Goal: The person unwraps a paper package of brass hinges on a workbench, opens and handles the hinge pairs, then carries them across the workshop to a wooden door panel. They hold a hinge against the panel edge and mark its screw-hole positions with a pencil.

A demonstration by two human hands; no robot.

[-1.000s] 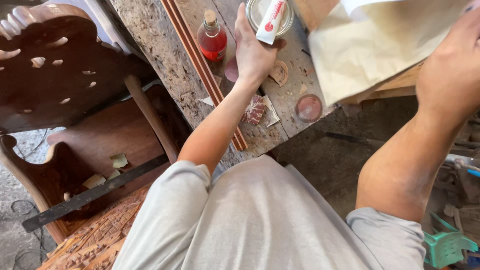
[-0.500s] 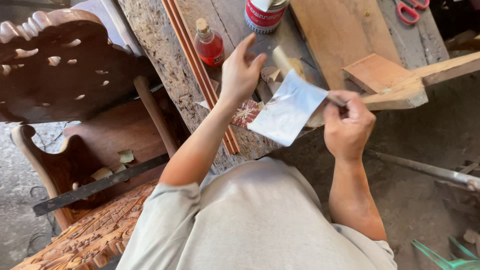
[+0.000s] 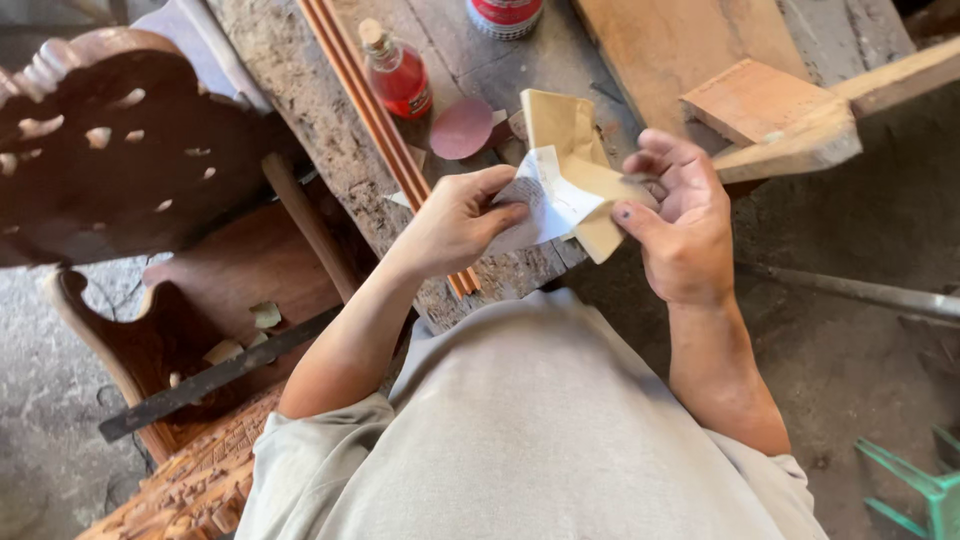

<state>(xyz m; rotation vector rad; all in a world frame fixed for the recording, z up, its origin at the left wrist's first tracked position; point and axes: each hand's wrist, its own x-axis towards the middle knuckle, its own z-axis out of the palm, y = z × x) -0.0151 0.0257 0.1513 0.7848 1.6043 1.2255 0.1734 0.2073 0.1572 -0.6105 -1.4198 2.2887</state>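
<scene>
A folded sheet of sandpaper [image 3: 565,190] is held between both hands above the edge of the workbench [image 3: 300,130]. The left hand [image 3: 455,220] pinches its pale side with thumb and fingertips closed on it. The right hand [image 3: 680,225] is half open, and the tan side of the sheet is pressed under its thumb. A red bottle [image 3: 397,72] and a round red lid [image 3: 462,128] are seen on the bench just behind the sheet. A carved chair [image 3: 110,150] stands at the left.
</scene>
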